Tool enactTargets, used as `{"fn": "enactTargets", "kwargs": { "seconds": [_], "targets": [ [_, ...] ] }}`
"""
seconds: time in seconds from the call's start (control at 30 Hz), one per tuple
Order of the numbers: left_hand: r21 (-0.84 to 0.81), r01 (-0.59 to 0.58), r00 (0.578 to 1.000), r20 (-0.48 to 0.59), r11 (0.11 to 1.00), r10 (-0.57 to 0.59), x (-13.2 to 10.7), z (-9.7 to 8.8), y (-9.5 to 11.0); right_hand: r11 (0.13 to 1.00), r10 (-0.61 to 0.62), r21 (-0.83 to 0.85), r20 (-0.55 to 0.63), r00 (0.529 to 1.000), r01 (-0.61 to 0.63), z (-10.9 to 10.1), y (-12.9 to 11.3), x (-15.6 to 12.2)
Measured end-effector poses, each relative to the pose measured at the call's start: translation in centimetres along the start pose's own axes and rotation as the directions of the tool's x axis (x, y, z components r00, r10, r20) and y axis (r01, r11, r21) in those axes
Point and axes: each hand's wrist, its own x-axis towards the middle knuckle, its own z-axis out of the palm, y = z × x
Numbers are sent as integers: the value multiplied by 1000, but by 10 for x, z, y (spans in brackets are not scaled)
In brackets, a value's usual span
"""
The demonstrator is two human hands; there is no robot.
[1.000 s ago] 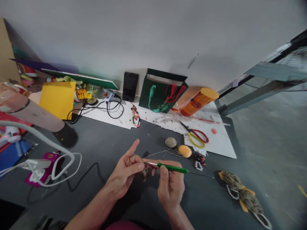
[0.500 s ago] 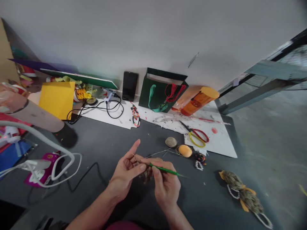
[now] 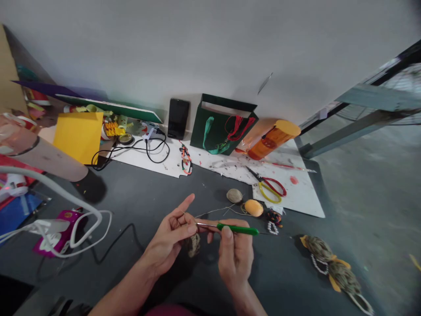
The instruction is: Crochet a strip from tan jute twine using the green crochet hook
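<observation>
My left hand (image 3: 166, 241) pinches a small grey-brown crochet piece (image 3: 194, 245) between thumb and fingers, its index finger raised. Thin yarn (image 3: 213, 211) runs from this hand towards a grey ball of yarn (image 3: 234, 195) and an orange ball of yarn (image 3: 253, 208) lying side by side. In my right hand (image 3: 237, 261) is a crochet hook (image 3: 241, 229) with a green handle, gripped between thumb and fingers. Its metal shaft points left and reaches the left fingertips at the crochet piece; the hook's very tip is hidden there.
Scissors (image 3: 270, 188) with red and yellow handles rest on white board. Behind stand a dark green gift bag (image 3: 210, 118), an orange bottle (image 3: 268, 145) and a phone (image 3: 178, 118). A knitted strap (image 3: 342, 274) lies right; cables (image 3: 95, 210) and a tumbler (image 3: 59, 160) are left.
My right hand has shifted a little right, and the hook has turned to lie nearly level, showing more of its handle and shaft. The crochet piece hangs slightly further left.
</observation>
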Motion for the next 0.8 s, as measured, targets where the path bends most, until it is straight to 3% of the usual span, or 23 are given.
{"fn": "enactTargets", "kwargs": {
  "seconds": [0.13, 0.23, 0.3, 0.4, 0.53, 0.6, 0.73, 0.8],
  "targets": [
    [-3, 56, 997, 61, 998, -56, -1, 1, 3, 921, 252, 290, 62, 966, -259, 4, 8, -1],
    [0, 38, 996, 85, 999, -38, -1, 4, 2, 863, 319, 381, 97, 943, -331, 9, 14, -5],
    [6, -6, 998, 64, 1000, 6, -2, 5, 0, 908, 245, 327, 91, 965, -261, 10, 14, -7],
    [19, -72, 997, 7, 997, 72, -2, 6, -5, 981, 15, 192, 109, 994, -36, 10, 8, -4],
    [21, -73, 995, -65, 997, 74, -1, 5, -7, 953, -304, 63, 187, 934, 298, 7, 5, 2],
    [16, -53, 997, -56, 998, 54, -1, 3, -6, 953, -302, 29, 176, 937, 302, 6, 5, 0],
    [15, -36, 999, -26, 999, 36, 0, 1, -2, 991, -111, -59, 86, 990, 116, 2, 5, -5],
    [33, -30, 1000, -4, 999, 30, 1, 1, 0, 992, -96, -72, 49, 994, 100, 1, 3, -4]
  ]
}}
